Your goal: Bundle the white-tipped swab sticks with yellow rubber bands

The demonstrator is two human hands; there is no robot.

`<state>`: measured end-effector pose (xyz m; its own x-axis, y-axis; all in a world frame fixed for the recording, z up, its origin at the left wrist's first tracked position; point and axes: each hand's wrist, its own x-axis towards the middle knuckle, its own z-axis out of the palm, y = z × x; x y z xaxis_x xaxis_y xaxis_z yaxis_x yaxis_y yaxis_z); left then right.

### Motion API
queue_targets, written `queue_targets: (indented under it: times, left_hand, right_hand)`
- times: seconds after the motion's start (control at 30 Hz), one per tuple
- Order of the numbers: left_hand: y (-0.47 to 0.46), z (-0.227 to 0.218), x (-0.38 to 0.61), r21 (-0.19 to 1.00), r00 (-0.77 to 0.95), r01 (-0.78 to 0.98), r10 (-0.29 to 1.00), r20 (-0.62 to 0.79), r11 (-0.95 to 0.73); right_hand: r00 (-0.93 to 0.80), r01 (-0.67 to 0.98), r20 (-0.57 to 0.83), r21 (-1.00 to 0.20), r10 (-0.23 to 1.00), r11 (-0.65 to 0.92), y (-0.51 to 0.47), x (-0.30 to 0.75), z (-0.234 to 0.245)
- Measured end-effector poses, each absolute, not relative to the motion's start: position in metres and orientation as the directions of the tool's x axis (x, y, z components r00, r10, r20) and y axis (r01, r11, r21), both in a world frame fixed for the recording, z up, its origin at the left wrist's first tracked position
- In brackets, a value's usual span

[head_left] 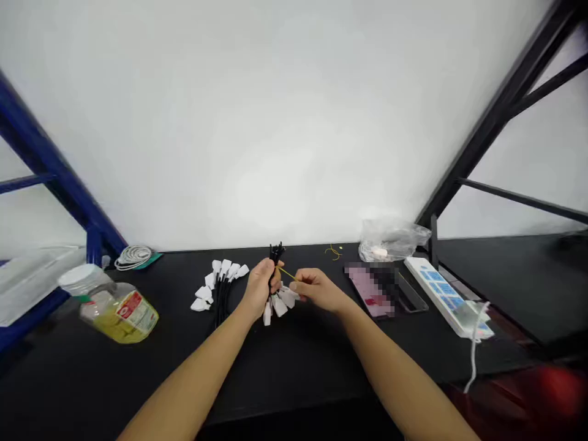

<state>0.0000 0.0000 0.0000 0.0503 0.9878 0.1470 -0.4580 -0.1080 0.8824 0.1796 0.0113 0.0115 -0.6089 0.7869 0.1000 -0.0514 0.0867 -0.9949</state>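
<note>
My left hand [261, 285] is closed round a bundle of black cords with white tags [277, 301]; the black ends [276, 252] stick up above the fist and the tags hang below it. My right hand [315, 288] pinches a thin yellow band [288, 273] that runs to the bundle. A second bunch of black cords with white tags [219, 283] lies on the black table [294, 367] just left of my left hand.
A plastic jar [113, 306] lies on its side at the left, a coiled white cable [133, 256] behind it. A loose yellow band [334, 251], a clear plastic bag [390, 240], a phone [372, 289] and a white power strip [448, 297] sit at the right.
</note>
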Motion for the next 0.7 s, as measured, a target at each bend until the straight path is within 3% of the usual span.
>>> queue_targets:
  times: [0.07,0.17,0.23,0.53,0.6,0.7]
  left_hand:
    - [-0.001,-0.002,0.003,0.898,0.073,-0.424,0.984,0.162,-0.117]
    - [-0.002,-0.006,0.01,0.923,0.128,-0.362,0.974,0.187,-0.13]
    - [-0.004,-0.008,0.015,0.936,0.169,-0.323,0.965,0.2,-0.137]
    - [-0.009,-0.007,0.018,0.953,0.256,-0.26,0.941,0.221,-0.153]
    - [-0.009,-0.007,0.017,0.959,0.275,-0.237,0.936,0.219,-0.155]
    - [-0.009,-0.008,0.015,0.966,0.314,-0.189,0.922,0.227,-0.174]
  right_hand:
    - [-0.594,-0.29,0.159,-0.957,0.789,-0.025,0.012,0.182,0.013]
    - [-0.516,-0.581,0.203,-0.797,0.833,-0.166,0.013,0.185,0.016]
    - [-0.475,-0.689,0.191,-0.689,0.859,-0.227,0.013,0.187,0.017]
    - [-0.473,-0.658,0.136,-0.712,0.87,-0.247,0.012,0.189,0.019]
    - [-0.406,-0.633,0.117,-0.752,0.906,-0.186,0.014,0.184,0.017]
    - [-0.161,-0.567,0.164,-0.823,0.973,0.045,0.017,0.176,0.013]
